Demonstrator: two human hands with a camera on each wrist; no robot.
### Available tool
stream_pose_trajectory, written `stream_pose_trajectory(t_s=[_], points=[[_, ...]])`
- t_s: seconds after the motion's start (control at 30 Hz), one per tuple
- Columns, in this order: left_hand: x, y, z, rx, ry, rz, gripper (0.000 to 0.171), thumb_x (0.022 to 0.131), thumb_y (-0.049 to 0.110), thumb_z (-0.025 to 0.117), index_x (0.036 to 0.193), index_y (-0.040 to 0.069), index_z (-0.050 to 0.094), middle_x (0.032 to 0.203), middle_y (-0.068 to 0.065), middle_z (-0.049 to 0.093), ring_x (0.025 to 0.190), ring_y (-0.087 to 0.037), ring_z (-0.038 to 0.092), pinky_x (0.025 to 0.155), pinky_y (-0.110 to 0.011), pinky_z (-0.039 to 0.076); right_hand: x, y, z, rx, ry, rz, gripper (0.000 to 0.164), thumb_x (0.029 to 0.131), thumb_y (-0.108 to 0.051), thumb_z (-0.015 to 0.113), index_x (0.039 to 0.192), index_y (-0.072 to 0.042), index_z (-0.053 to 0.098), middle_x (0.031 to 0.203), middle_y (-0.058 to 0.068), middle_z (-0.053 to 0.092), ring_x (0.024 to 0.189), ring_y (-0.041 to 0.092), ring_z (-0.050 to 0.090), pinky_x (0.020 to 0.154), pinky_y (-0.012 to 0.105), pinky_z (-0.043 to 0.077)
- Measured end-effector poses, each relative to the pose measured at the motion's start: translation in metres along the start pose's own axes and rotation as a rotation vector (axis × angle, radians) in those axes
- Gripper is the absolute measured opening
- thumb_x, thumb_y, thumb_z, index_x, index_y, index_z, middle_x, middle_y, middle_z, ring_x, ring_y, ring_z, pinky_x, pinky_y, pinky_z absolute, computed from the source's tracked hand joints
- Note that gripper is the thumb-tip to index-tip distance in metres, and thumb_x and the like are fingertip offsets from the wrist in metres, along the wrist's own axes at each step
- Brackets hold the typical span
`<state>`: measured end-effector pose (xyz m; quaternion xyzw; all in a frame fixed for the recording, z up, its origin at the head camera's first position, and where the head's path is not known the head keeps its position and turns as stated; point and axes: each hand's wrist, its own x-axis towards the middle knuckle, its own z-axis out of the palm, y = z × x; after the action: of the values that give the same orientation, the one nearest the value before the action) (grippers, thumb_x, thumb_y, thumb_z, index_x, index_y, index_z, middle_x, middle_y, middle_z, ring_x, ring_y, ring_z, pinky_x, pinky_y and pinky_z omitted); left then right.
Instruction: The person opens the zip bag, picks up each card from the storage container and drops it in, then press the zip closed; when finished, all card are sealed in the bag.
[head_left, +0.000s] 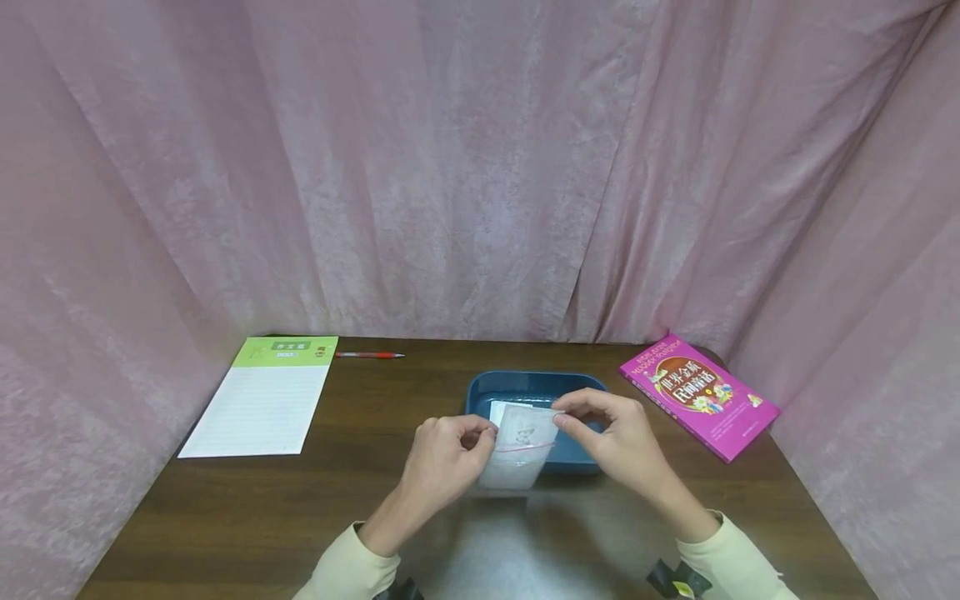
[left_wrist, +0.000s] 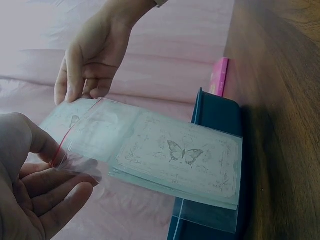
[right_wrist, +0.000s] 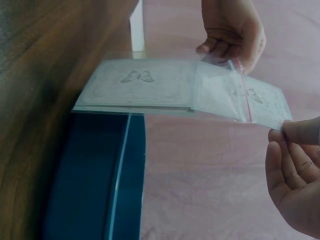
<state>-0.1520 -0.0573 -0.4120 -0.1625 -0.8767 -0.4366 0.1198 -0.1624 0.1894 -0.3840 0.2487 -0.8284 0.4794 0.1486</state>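
Left hand [head_left: 450,457] holds bag [head_left: 513,473], right hand [head_left: 621,435] card [right_wrist: 271,103], partly hiding tray [head_left: 579,454] near pink book [head_left: 699,397].

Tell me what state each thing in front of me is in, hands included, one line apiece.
Clear bag: open, holding cards
Butterfly card: partly out past the bag's red line
Left hand: gripping the bag near its mouth
Right hand: pinching the card's end
Blue tray: upright, uncovered
Pink book: closed, lying flat
Writing pad: flat, lined side up
Red pen: lying beside the pad
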Motion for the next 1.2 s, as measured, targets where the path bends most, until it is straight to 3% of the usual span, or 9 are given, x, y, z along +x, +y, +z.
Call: stream_pose_trajectory(t_s=[0.47,0.8,1.2], points=[[0.002,0.000,0.000,-0.009,-0.004,0.012,0.016,0.095,0.014,0.068,0.097,0.006,0.080,0.090,-0.006,0.079,0.079,-0.011,0.075,0.070,-0.025,0.059,-0.004,0.007,0.005,-0.009,-0.024,0.023,0.010,0.090,-0.011,0.077,0.098,-0.017,0.078,0.093,-0.007,0.076,0.083,0.009,0.070,0.075,0.028,0.059],[0.001,-0.002,0.002,-0.012,0.002,0.015,0.016,0.095,0.015,0.068,0.096,0.005,0.080,0.088,-0.005,0.079,0.075,-0.007,0.073,0.067,-0.022,0.057,-0.009,0.013,0.008,-0.029,-0.065,-0.001,0.012,0.090,-0.016,0.079,0.099,-0.023,0.079,0.095,-0.013,0.075,0.087,0.009,0.070,0.075,0.029,0.059],[0.001,-0.003,0.002,-0.030,-0.008,0.007,0.016,0.095,0.015,0.067,0.094,0.005,0.080,0.083,-0.002,0.078,0.071,-0.004,0.070,0.063,-0.021,0.054,-0.008,0.013,0.007,-0.036,-0.076,-0.004,0.014,0.089,-0.012,0.080,0.099,-0.022,0.079,0.095,-0.011,0.076,0.087,0.007,0.070,0.075,0.031,0.060]])
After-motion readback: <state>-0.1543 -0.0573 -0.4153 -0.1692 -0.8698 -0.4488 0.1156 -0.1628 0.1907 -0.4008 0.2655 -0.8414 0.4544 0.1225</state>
